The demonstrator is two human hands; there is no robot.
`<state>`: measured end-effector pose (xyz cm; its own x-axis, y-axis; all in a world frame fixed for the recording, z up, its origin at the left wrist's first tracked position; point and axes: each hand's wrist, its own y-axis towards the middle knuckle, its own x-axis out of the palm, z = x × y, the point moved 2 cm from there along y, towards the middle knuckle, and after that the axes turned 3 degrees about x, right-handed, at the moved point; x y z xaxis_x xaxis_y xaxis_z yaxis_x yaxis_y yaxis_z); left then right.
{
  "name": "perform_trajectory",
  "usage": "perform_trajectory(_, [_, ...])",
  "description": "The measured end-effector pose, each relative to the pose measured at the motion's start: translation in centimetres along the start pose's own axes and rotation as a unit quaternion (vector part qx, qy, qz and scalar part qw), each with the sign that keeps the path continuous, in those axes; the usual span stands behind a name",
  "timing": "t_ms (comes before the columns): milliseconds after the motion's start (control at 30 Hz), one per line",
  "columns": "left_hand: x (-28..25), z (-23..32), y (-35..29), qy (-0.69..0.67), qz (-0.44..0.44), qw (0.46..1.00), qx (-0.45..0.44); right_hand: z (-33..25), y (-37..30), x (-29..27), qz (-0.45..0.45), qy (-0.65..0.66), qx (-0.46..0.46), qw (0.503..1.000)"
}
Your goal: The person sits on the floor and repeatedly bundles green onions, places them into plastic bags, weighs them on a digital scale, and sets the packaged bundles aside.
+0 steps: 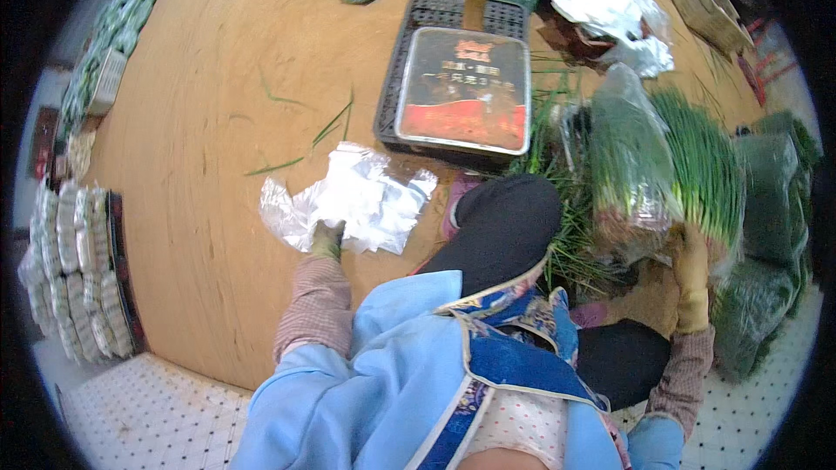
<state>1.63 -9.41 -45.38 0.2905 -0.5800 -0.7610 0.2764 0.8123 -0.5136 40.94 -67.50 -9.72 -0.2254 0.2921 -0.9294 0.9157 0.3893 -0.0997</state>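
Left hand (327, 240): at crumpled silvery-white plastic (366, 198); can't tell its grip.
Right hand (692, 263): at slender green scallions (701, 161), pale bases, person's right; grip hidden too.
Scallions: seemingly being gathered; lifting calls for supporting the bases.

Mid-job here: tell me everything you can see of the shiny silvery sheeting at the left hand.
The silvery sheeting looks thin, crumpled and highly reflective, glaring white in places, with uneven edges. Whether it is plastic or foil, one piece or several, I cannot tell. It appears to lie spread out on the brown surface, left of the person's dark-trousered bent leg. The left hand touches its near edge; how the fingers grip it is unclear.
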Motion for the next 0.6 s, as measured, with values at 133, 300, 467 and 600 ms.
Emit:
perform_trajectory(133, [6.7,-3.6,-1.1,-0.004,-0.064,0.989,-0.134,2.4,-0.8,2.2,-0.031,-0.014,0.063,0.997])
perform_trajectory(300, [2.0,3.4,-4.3,0.101,-0.039,0.993,-0.044,0.9,-1.7,6.3,-0.135,-0.073,0.095,0.984])
perform_trajectory(467, [-1.5,3.6,0.8,0.14,0.097,0.985,0.015,6.2,-4.5,9.4,-0.113,0.075,0.188,0.973])
perform_trajectory(600, [-0.7,0.7,5.7,0.171,-0.046,0.984,-0.01,5.5,-5.6,8.8,-0.144,0.158,0.282,0.935])
